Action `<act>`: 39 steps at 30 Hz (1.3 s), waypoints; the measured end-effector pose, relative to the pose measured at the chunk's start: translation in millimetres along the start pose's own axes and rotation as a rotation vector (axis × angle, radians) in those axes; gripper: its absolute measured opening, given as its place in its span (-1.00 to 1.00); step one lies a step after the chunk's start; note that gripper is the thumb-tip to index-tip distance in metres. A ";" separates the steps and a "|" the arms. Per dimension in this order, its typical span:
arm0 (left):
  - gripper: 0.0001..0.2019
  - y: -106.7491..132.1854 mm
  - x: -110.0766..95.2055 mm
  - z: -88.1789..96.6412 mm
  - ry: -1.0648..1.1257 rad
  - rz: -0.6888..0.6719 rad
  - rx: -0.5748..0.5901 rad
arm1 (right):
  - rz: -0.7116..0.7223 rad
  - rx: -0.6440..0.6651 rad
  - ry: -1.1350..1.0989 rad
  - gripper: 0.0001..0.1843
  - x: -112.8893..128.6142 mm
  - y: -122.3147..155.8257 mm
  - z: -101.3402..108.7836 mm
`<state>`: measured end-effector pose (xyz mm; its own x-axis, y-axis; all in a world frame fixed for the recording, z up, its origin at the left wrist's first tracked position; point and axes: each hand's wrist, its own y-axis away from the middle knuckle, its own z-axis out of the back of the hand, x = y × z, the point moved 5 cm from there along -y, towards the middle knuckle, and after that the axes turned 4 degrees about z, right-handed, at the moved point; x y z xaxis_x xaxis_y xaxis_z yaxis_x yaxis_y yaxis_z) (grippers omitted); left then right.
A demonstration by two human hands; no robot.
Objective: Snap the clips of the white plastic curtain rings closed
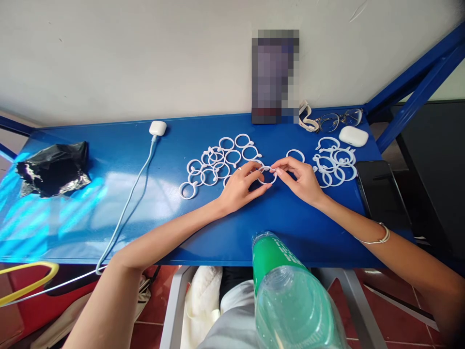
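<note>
Between my two hands, just above the blue table, is a white plastic ring (pixel 268 182) like a curtain ring. My left hand (pixel 242 186) grips its left side with the fingers curled. At its upper right edge, the fingertips of my right hand (pixel 298 179) pinch it. Left of my left hand lies a spread of several similar white rings (pixel 209 177), partly overlapping, some hidden by the hand. A single ring (pixel 295 155) rests behind my right hand. To the right of that hand is another cluster of white rings (pixel 336 167).
A green-labelled bottle (pixel 286 286) stands close in front of me at the table's near edge. Rightward are a phone (pixel 381 191), a white case (pixel 353 136) and glasses (pixel 329 122). A charger case (pixel 158 128) with cable and a black plastic bag (pixel 72 155) lie left.
</note>
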<state>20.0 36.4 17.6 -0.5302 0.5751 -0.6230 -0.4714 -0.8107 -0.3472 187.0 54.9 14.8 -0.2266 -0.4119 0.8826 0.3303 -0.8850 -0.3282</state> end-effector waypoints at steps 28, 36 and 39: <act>-0.79 -0.5 -0.6 2.9 0.050 0.006 -0.033 | -0.038 -0.021 0.046 -0.74 -1.4 -1.4 0.6; -0.76 -1.3 0.3 2.8 0.063 0.035 -0.025 | -0.061 -0.032 0.026 -0.71 -4.5 -0.7 0.2; -0.76 -1.1 0.6 2.3 0.054 0.042 -0.017 | -0.064 -0.031 0.034 -0.70 -3.7 -0.9 0.2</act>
<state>18.6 37.9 19.2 -0.5099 0.5346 -0.6739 -0.4376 -0.8357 -0.3318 187.8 57.2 11.9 -0.2779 -0.3606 0.8904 0.2856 -0.9160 -0.2818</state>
